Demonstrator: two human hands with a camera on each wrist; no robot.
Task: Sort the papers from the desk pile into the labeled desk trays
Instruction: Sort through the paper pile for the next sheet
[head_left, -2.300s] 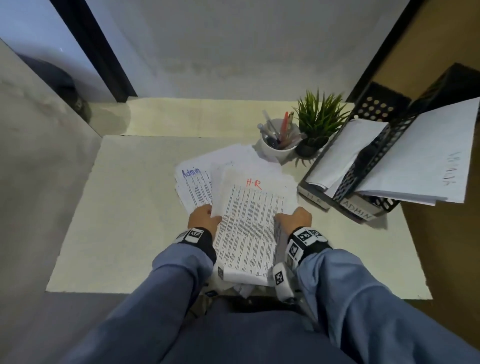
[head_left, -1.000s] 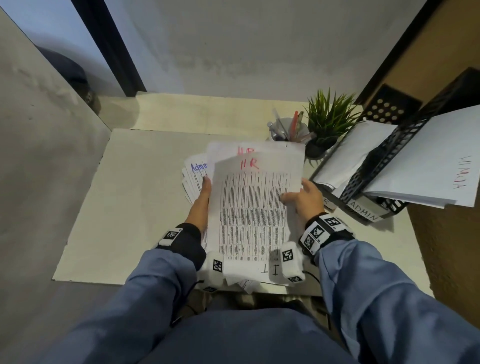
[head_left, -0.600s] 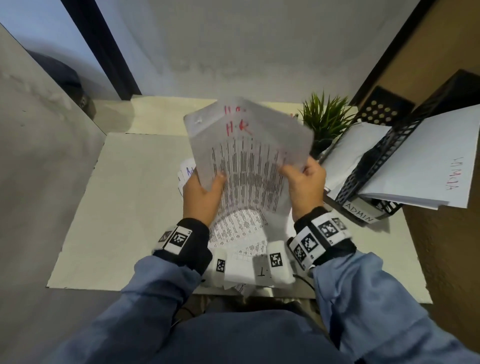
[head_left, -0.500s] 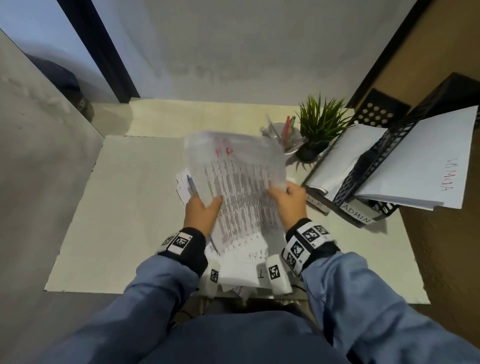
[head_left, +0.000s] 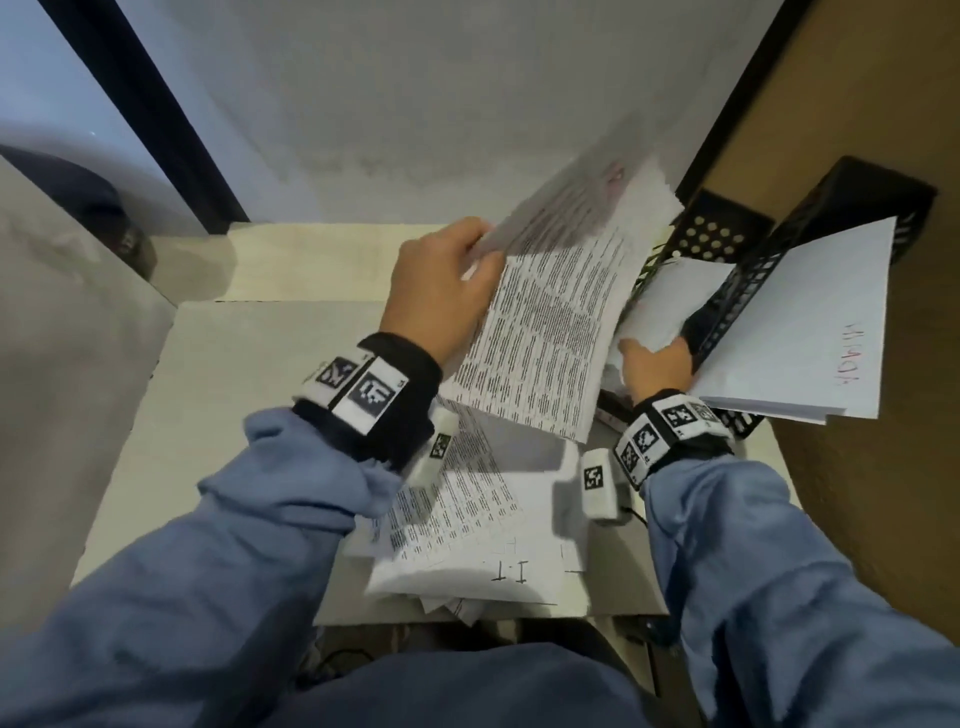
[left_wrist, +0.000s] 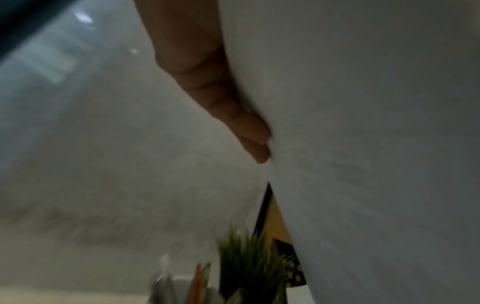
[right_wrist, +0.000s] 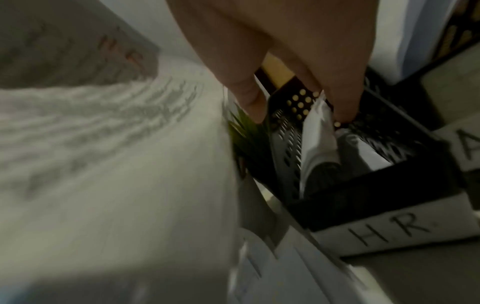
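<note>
My left hand (head_left: 475, 257) grips a stack of printed HR papers (head_left: 550, 332) by its left edge and holds it raised and tilted over the desk's right side, next to the trays. In the left wrist view my fingers (left_wrist: 246, 125) lie against the stack's white back (left_wrist: 376, 144). My right hand (head_left: 652, 356) is at the black HR tray (right_wrist: 369, 185), labeled HR (right_wrist: 389, 228). Its thumb and fingers hold the white sheets standing in that tray (right_wrist: 317, 139). The desk pile (head_left: 483, 525), marked I.T, lies in front of me.
The ADMIN tray (head_left: 857, 202) stands right of the HR tray with white sheets (head_left: 800, 332) sticking out of it. A green plant (left_wrist: 249, 263) and a pen cup (left_wrist: 182, 286) stand behind the raised stack. The wall is close on the right.
Both hands had lifted the HR stack off the pile. Now the left hand alone carries it up and right toward the trays. The right hand has let go and moved to the HR tray's sheets.
</note>
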